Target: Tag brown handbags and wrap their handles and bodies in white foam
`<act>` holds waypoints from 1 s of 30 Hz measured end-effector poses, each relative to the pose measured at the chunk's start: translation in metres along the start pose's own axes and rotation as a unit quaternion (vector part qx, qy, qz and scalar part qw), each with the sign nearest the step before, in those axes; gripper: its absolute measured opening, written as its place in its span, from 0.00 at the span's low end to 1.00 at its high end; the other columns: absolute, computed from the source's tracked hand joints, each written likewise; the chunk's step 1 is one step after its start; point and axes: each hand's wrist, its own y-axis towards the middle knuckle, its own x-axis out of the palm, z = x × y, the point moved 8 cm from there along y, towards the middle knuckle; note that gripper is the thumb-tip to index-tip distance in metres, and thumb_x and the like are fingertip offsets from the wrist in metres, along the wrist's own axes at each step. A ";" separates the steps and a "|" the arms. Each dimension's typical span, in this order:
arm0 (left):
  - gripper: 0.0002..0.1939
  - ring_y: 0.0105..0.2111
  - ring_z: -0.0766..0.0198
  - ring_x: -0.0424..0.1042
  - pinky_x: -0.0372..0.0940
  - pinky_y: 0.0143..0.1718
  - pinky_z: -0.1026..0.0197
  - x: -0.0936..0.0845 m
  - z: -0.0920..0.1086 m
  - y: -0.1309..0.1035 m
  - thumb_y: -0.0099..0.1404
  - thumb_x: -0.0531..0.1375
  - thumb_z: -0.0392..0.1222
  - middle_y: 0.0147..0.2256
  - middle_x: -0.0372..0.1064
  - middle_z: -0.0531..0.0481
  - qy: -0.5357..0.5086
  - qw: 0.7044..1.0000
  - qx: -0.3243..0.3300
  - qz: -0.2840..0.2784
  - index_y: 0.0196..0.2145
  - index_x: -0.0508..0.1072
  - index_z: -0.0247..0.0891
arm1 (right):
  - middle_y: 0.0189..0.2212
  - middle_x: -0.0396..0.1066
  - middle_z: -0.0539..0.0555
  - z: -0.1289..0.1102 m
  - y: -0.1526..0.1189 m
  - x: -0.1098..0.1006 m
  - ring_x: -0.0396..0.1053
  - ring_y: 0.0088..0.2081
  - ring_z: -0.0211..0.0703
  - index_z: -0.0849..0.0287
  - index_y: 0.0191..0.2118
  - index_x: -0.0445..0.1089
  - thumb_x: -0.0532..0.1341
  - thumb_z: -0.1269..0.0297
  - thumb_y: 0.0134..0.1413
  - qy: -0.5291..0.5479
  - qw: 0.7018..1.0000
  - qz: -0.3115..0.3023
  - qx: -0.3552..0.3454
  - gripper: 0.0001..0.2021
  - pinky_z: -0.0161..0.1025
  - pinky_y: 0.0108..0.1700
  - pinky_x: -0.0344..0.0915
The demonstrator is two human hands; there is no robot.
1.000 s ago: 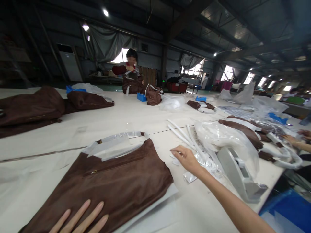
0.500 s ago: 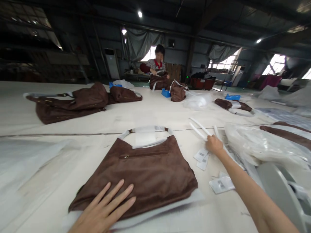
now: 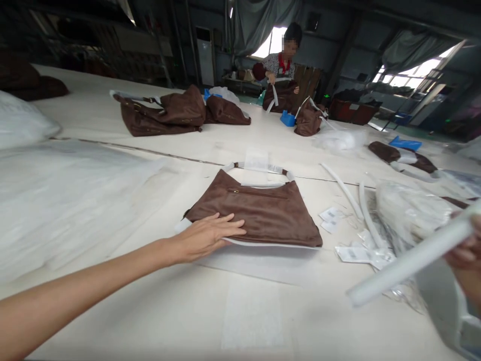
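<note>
A brown handbag (image 3: pixel 263 210) lies flat on the white table, its handle wrapped in white padding and curving away from me. My left hand (image 3: pixel 210 233) rests on the bag's lower left part, palm down with fingers stretched out. At the right edge, my right hand (image 3: pixel 464 258) is closed around a white foam tube (image 3: pixel 409 265), held above the table and slightly blurred. More white foam strips (image 3: pixel 342 193) lie to the right of the bag. Near them are white printed tags (image 3: pixel 330 219). Thin white sheeting (image 3: pixel 259 260) shows under the bag's near edge.
Other brown handbags (image 3: pixel 165 113) lie farther back on the table. Clear plastic bags (image 3: pixel 409 210) are heaped at right, beside a grey chair-like object (image 3: pixel 439 296). Translucent sheets (image 3: pixel 86 195) cover the left. Across the table a person (image 3: pixel 280 65) handles another brown bag.
My right hand has come back toward me and to the right, carrying a foam tube from the strips. My left hand stays on the handbag. The view has shifted and tilted.
</note>
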 end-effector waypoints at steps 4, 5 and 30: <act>0.21 0.67 0.53 0.49 0.49 0.65 0.48 -0.014 0.003 0.006 0.74 0.47 0.49 0.66 0.52 0.52 -0.067 0.996 0.001 -0.052 0.63 0.59 0.52 | 0.20 0.69 0.52 0.090 -0.115 0.044 0.58 0.17 0.33 0.59 0.25 0.70 0.74 0.53 0.34 0.048 0.945 -0.094 0.308 0.18 0.35 0.16 0.47; 0.21 0.66 0.53 0.50 0.50 0.64 0.51 -0.017 0.004 0.007 0.74 0.47 0.50 0.66 0.53 0.52 -0.082 0.995 0.003 -0.060 0.63 0.61 0.52 | 0.21 0.72 0.54 0.109 -0.143 0.065 0.59 0.17 0.33 0.61 0.25 0.69 0.75 0.53 0.33 0.069 0.920 -0.122 0.366 0.20 0.32 0.15 0.48; 0.33 0.66 0.54 0.52 0.54 0.62 0.40 0.026 -0.005 -0.013 0.67 0.44 0.29 0.64 0.57 0.50 0.199 0.954 0.123 0.186 0.67 0.51 0.50 | 0.19 0.71 0.54 0.146 -0.199 0.229 0.69 0.19 0.41 0.60 0.26 0.66 0.58 0.58 0.57 -0.033 0.892 -0.310 0.329 0.13 0.36 0.22 0.67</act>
